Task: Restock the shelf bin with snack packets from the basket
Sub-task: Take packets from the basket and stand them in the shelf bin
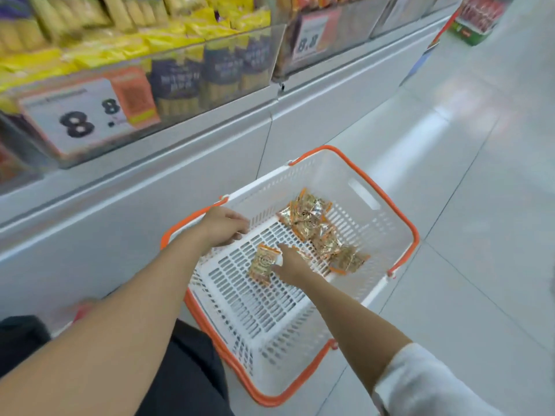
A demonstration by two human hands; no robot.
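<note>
Left hand (223, 228) on basket (339, 175) rim, grip unclear | right hand (289, 264) spread on lone packet (262, 264), 8 o'clock of pile (313, 228) | risk: slick foil slips mid-lift

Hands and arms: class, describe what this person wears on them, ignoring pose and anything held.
The left hand and right hand are bare: no gloves, rings or watch show. The left arm shows no sleeve; the right arm has a white sleeve near the elbow.
</note>
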